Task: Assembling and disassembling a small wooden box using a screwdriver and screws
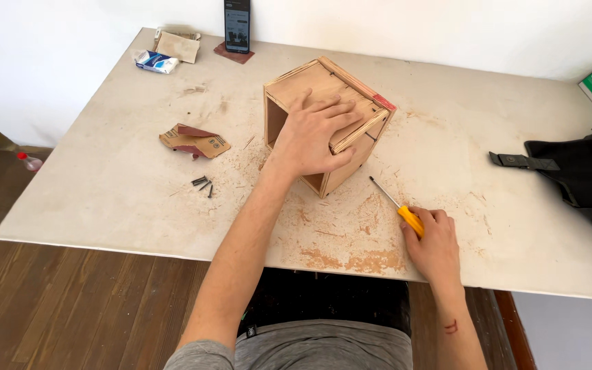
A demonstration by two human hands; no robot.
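Left hand point(313, 133) is down flat on the wooden box point(327, 123), fingers spread wide across its top panel and the palm pressing on the near edge, so the box sits directly under that hand, open but bearing on the wood rather than gripping it. The box stands near the middle of the pale tabletop point(104, 185), turned corner-on to the person, with an open side facing left and a red strip on its far right corner. Over on the right, the right hand point(433, 243) is curled closed around the yellow handle of a screwdriver point(395, 204), and the thin metal shaft pokes out up and to the left, its tip resting on the table just short of the box's near corner, near but not touching. Sawdust point(351, 257) is scattered all over the board between the two hands and along the front edge. Left of the box, well apart from either hand, lies a small cluster of dark screws point(203, 183), and beyond them a torn piece of brown cardboard point(194, 141). At the far edge a phone point(237, 24) stands propped upright against the wall, and a black bag point(580, 175) sits at the right end of the table.
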